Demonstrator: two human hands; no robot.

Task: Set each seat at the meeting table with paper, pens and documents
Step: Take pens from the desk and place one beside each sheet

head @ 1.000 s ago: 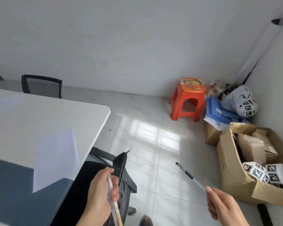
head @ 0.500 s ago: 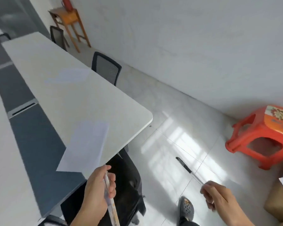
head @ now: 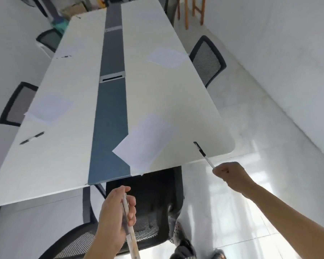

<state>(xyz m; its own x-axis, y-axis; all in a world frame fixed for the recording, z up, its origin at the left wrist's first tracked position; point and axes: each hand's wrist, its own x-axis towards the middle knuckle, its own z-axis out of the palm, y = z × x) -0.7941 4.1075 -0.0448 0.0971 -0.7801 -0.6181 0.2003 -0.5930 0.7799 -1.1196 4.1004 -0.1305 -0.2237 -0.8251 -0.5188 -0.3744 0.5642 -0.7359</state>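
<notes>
A long white meeting table point(head: 79, 101) with a grey-blue middle strip runs away from me. My right hand point(head: 230, 174) grips a black-capped pen point(head: 201, 152) whose tip reaches over the table's near right corner. Just left of that pen lies a white paper sheet point(head: 146, 143), overhanging the near edge. My left hand point(head: 116, 212) is closed on a thin bundle seen edge-on point(head: 131, 232), below the table edge. Two more sheets lie at the left seat point(head: 49, 109) and the far right seat point(head: 166, 57). Another pen point(head: 31, 138) rests near the left edge.
Black mesh chairs stand at the near end point(head: 150, 200), on the right point(head: 207, 60) and on the left point(head: 17, 103). A slotted cable box point(head: 112, 78) sits in the middle strip. Wooden legs point(head: 193, 10) stand far right. White tiled floor spreads on the right.
The view has swung left from the room's corner to the whole table. My right hand with the pen has risen to the table's near right corner. My left hand keeps its bundle.
</notes>
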